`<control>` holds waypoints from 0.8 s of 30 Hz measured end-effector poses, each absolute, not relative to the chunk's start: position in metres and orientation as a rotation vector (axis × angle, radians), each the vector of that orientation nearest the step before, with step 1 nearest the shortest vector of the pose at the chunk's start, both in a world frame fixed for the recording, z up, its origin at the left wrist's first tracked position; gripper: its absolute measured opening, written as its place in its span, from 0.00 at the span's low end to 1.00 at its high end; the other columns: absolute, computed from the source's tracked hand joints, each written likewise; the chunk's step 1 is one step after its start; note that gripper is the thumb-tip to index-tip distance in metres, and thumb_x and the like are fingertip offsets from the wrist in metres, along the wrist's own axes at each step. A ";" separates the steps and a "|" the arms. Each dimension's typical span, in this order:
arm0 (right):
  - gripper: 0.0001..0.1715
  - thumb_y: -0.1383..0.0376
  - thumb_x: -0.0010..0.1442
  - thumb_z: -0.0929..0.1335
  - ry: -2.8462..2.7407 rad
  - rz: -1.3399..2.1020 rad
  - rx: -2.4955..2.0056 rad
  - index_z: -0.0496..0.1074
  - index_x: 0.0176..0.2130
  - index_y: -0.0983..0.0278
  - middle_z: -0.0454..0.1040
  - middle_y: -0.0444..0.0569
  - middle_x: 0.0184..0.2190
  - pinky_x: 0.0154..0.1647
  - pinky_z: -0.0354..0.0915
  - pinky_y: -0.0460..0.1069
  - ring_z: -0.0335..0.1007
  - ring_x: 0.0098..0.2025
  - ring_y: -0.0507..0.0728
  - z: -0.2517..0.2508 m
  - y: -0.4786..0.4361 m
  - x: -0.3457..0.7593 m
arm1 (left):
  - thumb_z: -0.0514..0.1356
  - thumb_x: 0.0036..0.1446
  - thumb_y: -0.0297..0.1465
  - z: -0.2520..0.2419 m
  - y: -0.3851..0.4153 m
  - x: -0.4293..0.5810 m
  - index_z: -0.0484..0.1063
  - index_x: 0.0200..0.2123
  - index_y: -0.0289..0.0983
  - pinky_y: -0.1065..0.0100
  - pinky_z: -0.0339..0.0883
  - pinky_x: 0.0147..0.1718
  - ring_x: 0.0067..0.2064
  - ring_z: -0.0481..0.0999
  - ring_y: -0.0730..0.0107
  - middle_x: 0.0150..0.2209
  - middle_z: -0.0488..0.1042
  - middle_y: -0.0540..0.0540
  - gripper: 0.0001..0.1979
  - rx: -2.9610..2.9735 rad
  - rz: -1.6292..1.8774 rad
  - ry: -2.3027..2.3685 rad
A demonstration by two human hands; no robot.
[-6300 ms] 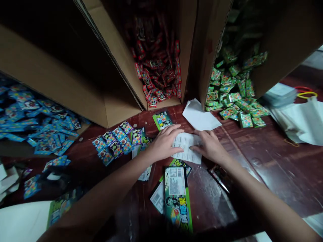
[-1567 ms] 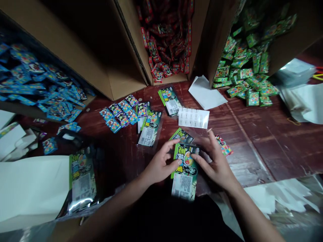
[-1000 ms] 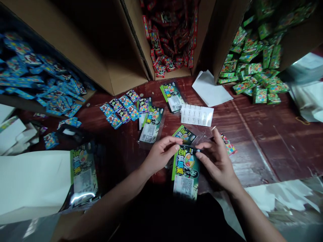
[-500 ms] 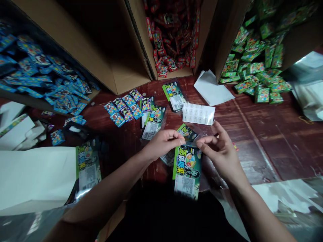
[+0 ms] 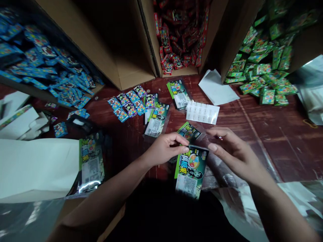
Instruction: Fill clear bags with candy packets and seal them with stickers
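Note:
A printed candy bag (image 5: pixel 190 169), green and black with yellow and blue lettering, hangs just in front of my body. My left hand (image 5: pixel 169 148) pinches its upper edge between thumb and fingers. To the right of that edge, my right hand (image 5: pixel 230 153) has its thumb and index finger apart, the thumb tip close to the bag's top corner. Whether it touches cannot be made out. Clear plastic shows around these fingers. Behind the held bag lies another printed bag (image 5: pixel 188 131), partly covered. A sheet of round stickers (image 5: pixel 203 112) rests beyond my right hand.
Cartons hold blue packets (image 5: pixel 37 67), red packets (image 5: pixel 174 43) and green packets (image 5: pixel 262 67). Small blue and purple packets (image 5: pixel 130 102) form rows on the table beside printed bags (image 5: pixel 157 119). White paper (image 5: pixel 218 87) lies behind the stickers. More printed bags (image 5: pixel 91 161) lie left.
My right hand has drawn away to the right from the bag's top edge, its fingers parting. My left hand keeps its pinch. The whole view has shifted slightly.

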State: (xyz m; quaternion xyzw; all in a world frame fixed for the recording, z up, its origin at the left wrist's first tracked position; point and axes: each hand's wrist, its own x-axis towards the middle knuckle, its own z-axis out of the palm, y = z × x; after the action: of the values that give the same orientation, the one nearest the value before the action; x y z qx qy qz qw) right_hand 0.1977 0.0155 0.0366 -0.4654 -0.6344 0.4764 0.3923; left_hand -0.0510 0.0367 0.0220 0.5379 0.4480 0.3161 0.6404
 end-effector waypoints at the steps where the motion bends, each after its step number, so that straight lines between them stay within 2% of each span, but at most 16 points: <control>1: 0.22 0.59 0.64 0.70 -1.708 1.181 -1.168 0.70 0.57 0.52 0.73 0.51 0.53 0.61 0.64 0.63 0.68 0.57 0.62 0.043 0.020 0.198 | 0.69 0.52 0.31 0.023 0.036 -0.049 0.77 0.35 0.34 0.64 0.73 0.45 0.42 0.79 0.68 0.40 0.80 0.44 0.09 1.246 0.739 1.016; 3: 0.10 0.58 0.64 0.70 -1.913 1.196 -1.108 0.76 0.46 0.54 0.73 0.50 0.52 0.60 0.64 0.62 0.66 0.58 0.63 0.053 0.029 0.194 | 0.69 0.52 0.31 0.025 0.035 -0.047 0.77 0.34 0.34 0.65 0.73 0.44 0.40 0.78 0.69 0.39 0.79 0.45 0.08 1.282 0.762 1.006; 5: 0.06 0.58 0.64 0.70 -2.059 1.228 -1.070 0.76 0.41 0.56 0.75 0.49 0.48 0.56 0.66 0.60 0.69 0.55 0.62 0.057 0.034 0.187 | 0.68 0.52 0.31 0.027 0.034 -0.046 0.77 0.34 0.34 0.66 0.73 0.42 0.38 0.78 0.70 0.37 0.79 0.45 0.07 1.294 0.770 1.007; 7: 0.05 0.59 0.65 0.69 -2.112 1.198 -1.104 0.75 0.40 0.57 0.76 0.49 0.43 0.50 0.68 0.58 0.71 0.48 0.60 0.055 0.037 0.179 | 0.69 0.52 0.30 0.029 0.032 -0.047 0.77 0.34 0.34 0.66 0.73 0.41 0.37 0.78 0.70 0.37 0.79 0.45 0.07 1.287 0.779 1.008; 11: 0.08 0.58 0.66 0.68 -2.137 1.180 -1.213 0.73 0.44 0.57 0.75 0.48 0.40 0.41 0.70 0.53 0.73 0.39 0.57 0.046 0.034 0.172 | 0.69 0.52 0.29 0.028 0.023 -0.053 0.77 0.34 0.33 0.65 0.73 0.43 0.39 0.79 0.68 0.37 0.80 0.44 0.07 1.278 0.847 0.995; 13: 0.18 0.55 0.64 0.70 -2.135 1.121 -1.239 0.69 0.52 0.56 0.75 0.49 0.42 0.39 0.71 0.53 0.73 0.38 0.57 0.045 0.032 0.169 | 0.68 0.54 0.29 0.026 0.018 -0.058 0.77 0.35 0.33 0.64 0.73 0.44 0.41 0.79 0.67 0.39 0.80 0.43 0.06 1.288 0.904 0.986; 15: 0.24 0.54 0.62 0.71 -2.164 0.975 -1.195 0.67 0.55 0.55 0.74 0.51 0.44 0.40 0.72 0.55 0.73 0.41 0.60 0.045 0.032 0.164 | 0.68 0.55 0.29 0.024 0.012 -0.065 0.77 0.36 0.33 0.64 0.72 0.45 0.43 0.80 0.66 0.41 0.80 0.42 0.06 1.312 0.941 0.983; 19: 0.12 0.52 0.65 0.67 -2.405 0.736 -0.934 0.75 0.45 0.52 0.73 0.52 0.48 0.48 0.72 0.60 0.71 0.52 0.66 0.038 0.041 0.146 | 0.68 0.56 0.32 0.026 0.000 -0.088 0.78 0.38 0.35 0.66 0.72 0.45 0.43 0.80 0.65 0.41 0.81 0.43 0.08 1.381 0.939 1.081; 22: 0.18 0.51 0.66 0.66 -2.576 0.881 -0.774 0.73 0.53 0.49 0.77 0.49 0.47 0.41 0.76 0.60 0.77 0.45 0.65 0.032 0.055 0.126 | 0.65 0.60 0.33 0.037 -0.020 -0.113 0.77 0.43 0.37 0.64 0.72 0.48 0.47 0.79 0.64 0.45 0.80 0.44 0.08 1.451 0.980 1.204; 24: 0.21 0.52 0.66 0.67 -2.611 1.089 -0.732 0.70 0.57 0.48 0.80 0.48 0.45 0.35 0.77 0.57 0.79 0.40 0.64 0.031 0.070 0.107 | 0.64 0.62 0.35 0.043 -0.044 -0.132 0.73 0.51 0.41 0.57 0.67 0.56 0.55 0.75 0.59 0.54 0.76 0.43 0.15 1.571 1.025 1.425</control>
State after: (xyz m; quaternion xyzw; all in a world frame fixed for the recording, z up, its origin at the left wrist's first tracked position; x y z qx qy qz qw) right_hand 0.1065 0.0697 0.0315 -0.2490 -0.8881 0.3704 0.1096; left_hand -0.1319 -0.0445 0.0433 0.6161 0.5589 0.4020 0.3827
